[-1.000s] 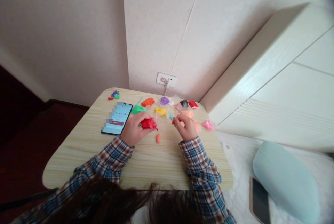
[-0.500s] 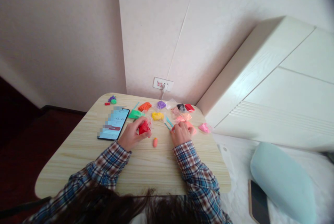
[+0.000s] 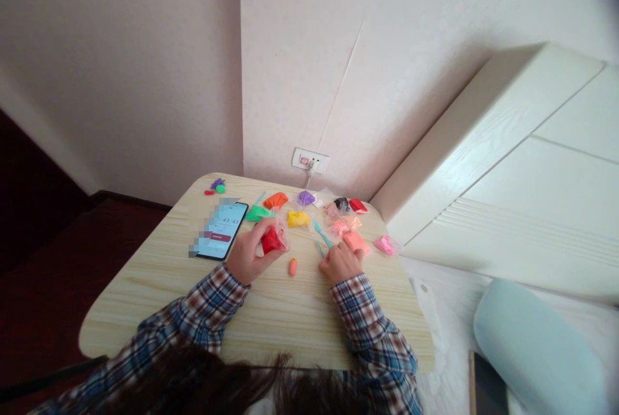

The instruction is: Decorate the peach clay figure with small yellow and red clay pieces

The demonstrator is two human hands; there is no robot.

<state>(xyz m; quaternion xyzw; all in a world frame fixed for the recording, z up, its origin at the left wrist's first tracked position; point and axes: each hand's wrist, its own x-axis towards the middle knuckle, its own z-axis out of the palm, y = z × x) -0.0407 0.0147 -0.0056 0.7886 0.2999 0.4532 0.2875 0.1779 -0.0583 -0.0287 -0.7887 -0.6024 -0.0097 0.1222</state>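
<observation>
In the left hand [image 3: 246,255], clamped thumb to fingers, red packet [image 3: 272,241]; right hand [image 3: 342,264], grip unclear

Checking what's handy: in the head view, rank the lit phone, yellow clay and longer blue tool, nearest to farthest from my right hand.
1. Longer blue tool, at your right hand.
2. Yellow clay, farther left and beyond.
3. Lit phone, farthest left.

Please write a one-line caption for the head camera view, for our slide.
At a pale wood-grain table, the left hand holds a red packet while the right hand is at a blue tool.
</observation>
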